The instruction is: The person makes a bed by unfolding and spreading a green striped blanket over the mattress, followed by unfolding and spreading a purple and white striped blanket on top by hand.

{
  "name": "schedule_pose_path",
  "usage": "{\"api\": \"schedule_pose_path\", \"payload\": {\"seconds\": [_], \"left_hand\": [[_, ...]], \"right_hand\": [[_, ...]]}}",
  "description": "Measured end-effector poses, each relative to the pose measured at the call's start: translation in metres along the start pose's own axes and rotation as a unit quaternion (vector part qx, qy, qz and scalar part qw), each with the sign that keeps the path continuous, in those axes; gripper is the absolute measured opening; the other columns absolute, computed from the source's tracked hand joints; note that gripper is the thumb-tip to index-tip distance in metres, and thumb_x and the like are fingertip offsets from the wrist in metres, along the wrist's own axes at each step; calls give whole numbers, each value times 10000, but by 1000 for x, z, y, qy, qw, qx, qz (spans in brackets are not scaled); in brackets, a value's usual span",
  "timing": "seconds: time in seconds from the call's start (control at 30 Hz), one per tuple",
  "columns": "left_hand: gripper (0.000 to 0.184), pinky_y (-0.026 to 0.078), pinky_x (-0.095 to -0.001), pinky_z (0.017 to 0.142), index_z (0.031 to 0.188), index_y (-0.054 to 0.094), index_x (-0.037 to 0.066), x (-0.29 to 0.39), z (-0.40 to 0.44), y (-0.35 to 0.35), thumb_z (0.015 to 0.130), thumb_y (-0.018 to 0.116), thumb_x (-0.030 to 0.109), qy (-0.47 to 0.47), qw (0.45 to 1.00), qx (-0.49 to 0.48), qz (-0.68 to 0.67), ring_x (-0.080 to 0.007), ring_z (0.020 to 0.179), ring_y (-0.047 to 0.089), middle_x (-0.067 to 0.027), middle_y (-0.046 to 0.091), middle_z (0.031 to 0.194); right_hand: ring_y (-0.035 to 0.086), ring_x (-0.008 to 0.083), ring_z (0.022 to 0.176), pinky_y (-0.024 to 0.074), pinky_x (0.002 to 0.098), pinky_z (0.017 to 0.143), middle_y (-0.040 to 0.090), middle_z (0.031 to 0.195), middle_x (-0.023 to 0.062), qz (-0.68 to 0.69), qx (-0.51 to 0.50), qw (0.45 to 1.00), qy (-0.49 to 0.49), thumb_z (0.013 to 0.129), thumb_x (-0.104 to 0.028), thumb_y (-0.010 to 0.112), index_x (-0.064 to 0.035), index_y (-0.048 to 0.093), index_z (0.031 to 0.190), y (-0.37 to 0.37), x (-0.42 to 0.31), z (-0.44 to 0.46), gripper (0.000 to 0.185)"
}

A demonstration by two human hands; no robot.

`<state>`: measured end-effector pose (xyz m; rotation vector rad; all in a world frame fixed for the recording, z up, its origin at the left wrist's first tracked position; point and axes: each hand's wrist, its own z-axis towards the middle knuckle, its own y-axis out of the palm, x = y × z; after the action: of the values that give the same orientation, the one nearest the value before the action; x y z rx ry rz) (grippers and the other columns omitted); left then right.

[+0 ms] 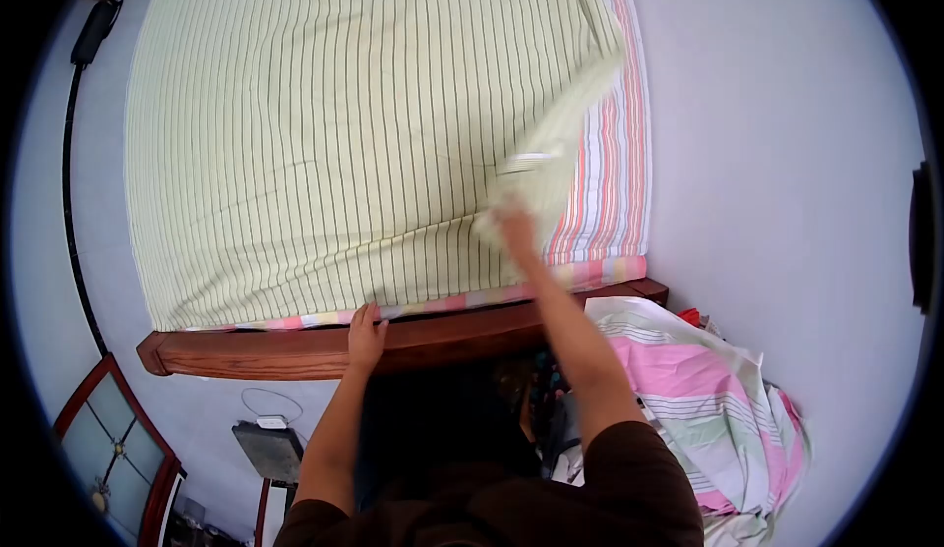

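Observation:
A pale green sheet (334, 134) with dark stripes covers most of the bed. Its right part is folded back and blurred by motion. My right hand (513, 225), smeared as well, grips this sheet near the bed's front right. My left hand (366, 339) lies on the wooden bed rail (452, 341) at the mattress edge, fingers stretched out and holding nothing. Along the right side, a pink, orange and white striped under-sheet (621, 173) is exposed. A strip of multicoloured bedding (590, 272) shows along the front edge.
Crumpled pink, white and green striped cloth (688, 380) is heaped right of my right arm. A grey wall (777, 134) borders the bed's right side. At lower left are a dark flat-topped stand (270, 452), a white power strip (271, 421) and a framed glass panel (113, 444).

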<state>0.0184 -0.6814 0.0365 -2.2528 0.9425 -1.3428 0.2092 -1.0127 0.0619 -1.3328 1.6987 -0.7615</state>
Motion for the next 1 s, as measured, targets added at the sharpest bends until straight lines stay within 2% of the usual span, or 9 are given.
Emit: {"api": "schedule_pose_path", "payload": {"seconds": [0.17, 0.33, 0.47, 0.5, 0.57, 0.6, 0.63, 0.73, 1.0], "left_hand": [[528, 368, -412, 959, 1261, 420, 39, 10, 20, 3, 774, 611, 115, 1, 1000, 25, -13, -382, 1133, 434, -221, 458, 1237], [570, 364, -404, 971, 1305, 382, 50, 5, 31, -5, 791, 604, 156, -31, 998, 10, 47, -375, 1153, 424, -219, 441, 1267], [566, 361, -395, 980, 1306, 392, 61, -4, 32, 1, 801, 604, 203, -63, 995, -25, 77, -361, 1172, 413, -206, 428, 1290], [565, 361, -394, 981, 1306, 395, 66, -6, 32, 5, 802, 604, 213, -67, 994, -30, 84, -358, 1176, 410, -203, 425, 1295], [568, 361, -392, 983, 1308, 397, 79, -8, 31, 8, 802, 606, 231, -75, 991, -46, 101, -352, 1186, 402, -192, 416, 1308], [574, 361, -391, 983, 1312, 395, 86, -8, 32, 11, 801, 607, 238, -77, 989, -55, 110, -349, 1191, 397, -186, 410, 1316], [579, 361, -390, 984, 1315, 392, 94, -6, 35, 16, 800, 608, 246, -79, 988, -63, 117, -346, 1197, 392, -180, 404, 1323], [610, 372, -397, 974, 1335, 368, 129, -11, 39, 32, 795, 618, 263, -65, 982, -82, 157, -325, 1218, 377, -135, 386, 1351], [690, 378, -411, 961, 1320, 357, 157, 4, 54, 50, 727, 690, 272, -63, 934, -177, 304, -281, 1247, 356, -86, 410, 1334]], "right_hand": [[614, 312, 768, 492, 413, 664, 622, 900, 131, 125, -132, 964, -196, 884, -245, 442, -174, 358, 1337, 17, -203, -29, 466], [621, 315, 707, 500, 425, 602, 618, 783, 156, 87, -155, 950, -257, 903, -266, 418, -134, 337, 1331, 15, -218, 1, 455], [612, 304, 777, 478, 413, 698, 622, 839, 135, 257, -83, 954, -133, 864, -214, 435, -66, 592, 942, 17, -102, 61, 230], [595, 298, 816, 449, 415, 731, 611, 873, 155, 137, 18, 964, -229, 881, -234, 419, -54, 583, 906, 32, -37, 89, 245], [566, 307, 917, 450, 403, 831, 564, 1062, 181, 308, 36, 949, 56, 865, -117, 403, -37, 528, 1120, -29, 106, 84, 295], [559, 323, 938, 444, 413, 847, 553, 1086, 190, 102, 62, 980, 156, 868, -141, 415, -39, 509, 1157, -66, 182, 66, 320], [560, 333, 942, 453, 428, 821, 588, 1022, 181, -84, 342, 936, 8, 878, -180, 403, -32, 530, 1139, -72, 271, 17, 326], [575, 376, 847, 458, 431, 763, 609, 886, 217, -156, 138, 914, 348, 820, -172, 473, -21, 604, 932, -148, 413, -103, 229], [602, 371, 878, 486, 468, 725, 630, 940, 190, -200, 37, 884, 421, 828, -172, 398, -21, 640, 886, -104, 408, -167, 291]]}}
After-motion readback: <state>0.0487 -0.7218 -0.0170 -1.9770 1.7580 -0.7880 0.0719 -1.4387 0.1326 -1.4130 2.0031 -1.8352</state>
